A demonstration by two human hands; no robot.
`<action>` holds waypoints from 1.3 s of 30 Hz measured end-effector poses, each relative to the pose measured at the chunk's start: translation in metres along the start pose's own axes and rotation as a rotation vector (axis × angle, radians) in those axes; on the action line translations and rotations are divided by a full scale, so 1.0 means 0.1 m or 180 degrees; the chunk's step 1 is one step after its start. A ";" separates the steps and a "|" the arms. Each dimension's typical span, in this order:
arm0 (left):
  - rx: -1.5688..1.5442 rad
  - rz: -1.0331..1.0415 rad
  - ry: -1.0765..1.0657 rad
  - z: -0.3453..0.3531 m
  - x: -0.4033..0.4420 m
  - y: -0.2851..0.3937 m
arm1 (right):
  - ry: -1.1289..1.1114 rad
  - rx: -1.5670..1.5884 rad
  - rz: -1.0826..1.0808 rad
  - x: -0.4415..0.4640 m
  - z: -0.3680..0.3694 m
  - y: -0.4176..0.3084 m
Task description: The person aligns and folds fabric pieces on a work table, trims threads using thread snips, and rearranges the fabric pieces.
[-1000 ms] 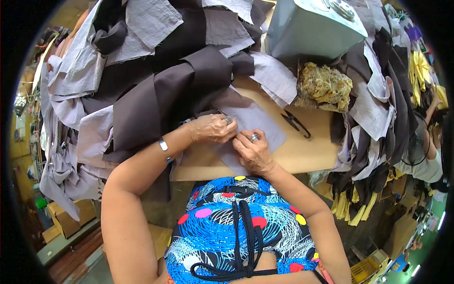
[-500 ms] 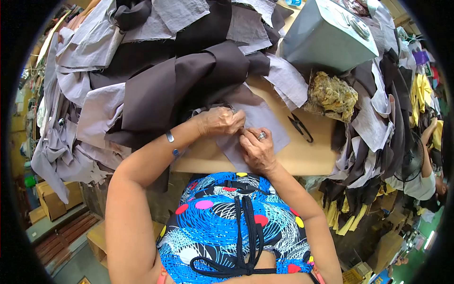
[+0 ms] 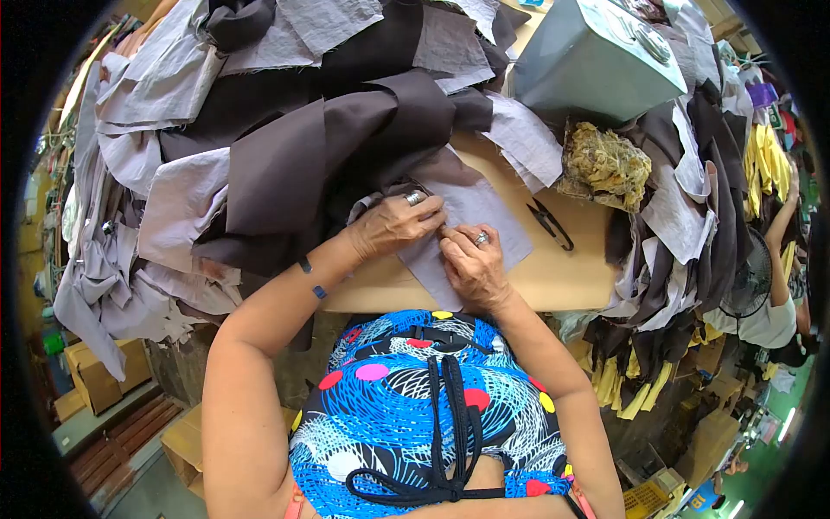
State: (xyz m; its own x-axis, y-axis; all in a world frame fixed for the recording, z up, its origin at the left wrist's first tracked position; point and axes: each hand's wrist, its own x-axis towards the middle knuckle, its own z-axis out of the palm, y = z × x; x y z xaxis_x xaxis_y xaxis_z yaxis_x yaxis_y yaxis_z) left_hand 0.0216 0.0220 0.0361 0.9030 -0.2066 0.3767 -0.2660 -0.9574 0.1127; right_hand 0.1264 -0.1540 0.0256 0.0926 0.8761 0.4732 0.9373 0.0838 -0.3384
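My left hand (image 3: 399, 225), with a ring and a bracelet on the wrist, is closed in a pinch on a mauve-grey cloth piece (image 3: 484, 206) at the table's front edge. Close beside it, my right hand (image 3: 474, 265) has its fingers curled onto the same cloth, its fingertips nearly meeting the left ones. What lies exactly between the fingertips is hidden. Black thread snips (image 3: 551, 227) lie on the table to the right of the cloth. Dark brown fabric (image 3: 277, 169) is bunched just beyond my left hand.
Layered dark and pale cloth pieces (image 3: 324, 35) heap up across the back and left. A metal tin (image 3: 584, 65) and a yellowish fibrous clump (image 3: 603, 164) stand at right on the tan tabletop (image 3: 553, 285). Another person's arm (image 3: 782, 216) shows near a fan (image 3: 748, 272).
My left hand has turned and shifted slightly, with its fingers more spread along the cloth. My right hand has barely moved, its fingers still curled. The cloth stays in place.
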 end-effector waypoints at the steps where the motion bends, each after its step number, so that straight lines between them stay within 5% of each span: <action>1: 0.0072 0.0083 0.0017 0.00 0.00 0.00 | 0.0000 -0.0002 -0.0001 0.00 0.00 0.00; 19: 0.0771 0.1029 -0.0339 0.11 0.18 -0.12 | -0.0044 -0.0017 0.0043 -0.07 0.02 0.05; 29: -0.0274 -0.0112 -0.0021 0.13 0.03 -0.03 | 0.0097 0.0520 0.0149 -0.09 0.00 0.22; 33: -0.0233 -0.0202 -0.0117 0.11 -0.01 0.07 | 0.0599 -0.0357 0.0948 0.21 -0.10 0.36; 39: -0.0191 -0.0345 -0.0004 0.14 -0.03 0.11 | 0.0137 0.0149 0.1740 0.42 0.03 0.49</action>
State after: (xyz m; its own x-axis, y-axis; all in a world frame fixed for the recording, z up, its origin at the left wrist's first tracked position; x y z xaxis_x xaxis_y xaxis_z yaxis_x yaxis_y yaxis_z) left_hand 0.0211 0.0094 0.0231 0.9279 -0.1029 0.3583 -0.1866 -0.9603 0.2075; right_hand 0.1754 -0.1113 0.0265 0.5764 0.7777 0.2509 0.7329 -0.3561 -0.5797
